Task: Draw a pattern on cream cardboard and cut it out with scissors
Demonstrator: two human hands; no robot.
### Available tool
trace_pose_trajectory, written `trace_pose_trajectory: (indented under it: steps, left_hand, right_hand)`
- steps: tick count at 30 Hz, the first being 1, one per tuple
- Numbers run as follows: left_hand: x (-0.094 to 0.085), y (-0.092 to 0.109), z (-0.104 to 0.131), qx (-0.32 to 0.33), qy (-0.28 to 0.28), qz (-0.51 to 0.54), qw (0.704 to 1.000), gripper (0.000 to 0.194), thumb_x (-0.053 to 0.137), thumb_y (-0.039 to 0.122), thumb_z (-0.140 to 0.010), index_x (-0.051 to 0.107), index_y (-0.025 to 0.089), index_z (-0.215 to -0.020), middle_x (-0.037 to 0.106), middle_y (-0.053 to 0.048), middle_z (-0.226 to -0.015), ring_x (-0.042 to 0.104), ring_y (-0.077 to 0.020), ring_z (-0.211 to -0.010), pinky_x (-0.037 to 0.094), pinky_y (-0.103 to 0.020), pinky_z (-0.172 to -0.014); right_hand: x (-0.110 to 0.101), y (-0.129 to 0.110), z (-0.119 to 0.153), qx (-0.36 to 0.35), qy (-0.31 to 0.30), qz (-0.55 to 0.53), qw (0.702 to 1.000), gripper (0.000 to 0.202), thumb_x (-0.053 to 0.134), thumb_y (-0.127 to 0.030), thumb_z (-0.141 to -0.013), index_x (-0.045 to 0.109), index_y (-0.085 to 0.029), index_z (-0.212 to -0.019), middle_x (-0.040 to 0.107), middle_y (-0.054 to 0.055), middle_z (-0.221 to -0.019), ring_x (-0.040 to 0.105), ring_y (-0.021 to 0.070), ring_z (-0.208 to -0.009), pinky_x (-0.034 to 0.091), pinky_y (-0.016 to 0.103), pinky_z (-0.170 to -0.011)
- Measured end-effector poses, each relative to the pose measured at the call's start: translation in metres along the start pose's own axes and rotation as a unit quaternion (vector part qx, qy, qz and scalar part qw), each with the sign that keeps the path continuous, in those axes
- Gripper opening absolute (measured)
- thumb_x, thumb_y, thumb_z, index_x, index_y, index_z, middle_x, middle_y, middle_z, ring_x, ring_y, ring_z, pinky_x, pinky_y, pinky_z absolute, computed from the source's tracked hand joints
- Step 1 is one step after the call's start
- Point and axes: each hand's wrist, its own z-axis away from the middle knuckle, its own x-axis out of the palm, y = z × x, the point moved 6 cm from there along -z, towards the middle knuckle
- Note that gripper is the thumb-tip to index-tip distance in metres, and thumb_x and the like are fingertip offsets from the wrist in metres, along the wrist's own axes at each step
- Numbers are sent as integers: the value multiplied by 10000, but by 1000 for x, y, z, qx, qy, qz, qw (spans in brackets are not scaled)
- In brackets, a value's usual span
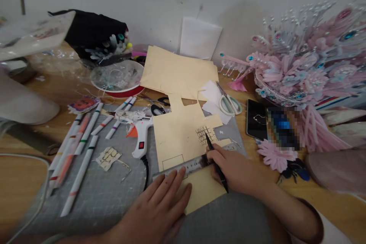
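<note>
My right hand [228,166] grips a black pen [217,166], its tip over a pattern of small drawn loops [204,135] on a cut cream card sheet [174,133]. My left hand [160,206] lies with fingers stretched out, fingertips on the lower edge of a metal ruler [192,167] and on the card. The ruler lies slantwise across the card and passes beneath my right hand. A drawn rectangle [173,161] shows just above the ruler's left part. Some of the ruler's right part is hidden by my right hand.
Left of the card lie a white glue gun [142,137], several white markers [80,177] and a cut paper piece [108,158]. Scissors [230,103], a phone [256,118] and a pink beaded headdress [303,68] are at right. Stacked cream card [180,70] lies behind.
</note>
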Motion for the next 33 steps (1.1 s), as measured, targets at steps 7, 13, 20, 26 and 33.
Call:
trace_pose_trajectory:
  steps: [7,13,20,26,33]
  left_hand:
    - [0,-2,-1,7,-17,8,1000,391,413,430,-904,488,236,-1235,507,-81,-1311,465,-213,-1174,315,-337,-957]
    - [-1,-1,-2,13,-2,12,1000,393,437,458,-885,515,243,-1204,520,-79,-1292,457,-214,-1158,300,-336,-956]
    - [-1,-1,-2,11,1,10,1000,380,433,454,-885,514,252,-1197,513,-74,-1297,439,-209,-1170,273,-334,-967]
    - [0,-2,-1,11,-17,17,1000,405,431,452,-884,487,238,-1223,510,-87,-1302,451,-208,-1160,270,-332,-963]
    - [0,-3,-1,13,-47,30,998,433,419,450,-891,456,221,-1256,485,-110,-1324,452,-217,-1164,300,-339,-955]
  right_hand:
    - [2,3,1,-12,33,-1,999,306,490,-48,-710,492,-163,-993,535,92,-1038,566,184,-767,362,274,-635]
    - [-1,1,-1,-33,60,-25,997,222,474,-125,-771,502,-147,-990,547,95,-994,552,177,-712,360,275,-595]
    - [0,3,0,-25,62,-25,997,251,484,-103,-759,507,-160,-1003,547,82,-1006,548,158,-709,352,259,-607]
    - [0,4,-1,-18,52,-22,998,287,498,-48,-719,511,-159,-983,559,91,-1011,576,176,-732,376,266,-618]
    - [3,6,0,-21,63,-11,998,312,511,-47,-715,516,-165,-1003,568,116,-1055,605,201,-770,426,311,-677]
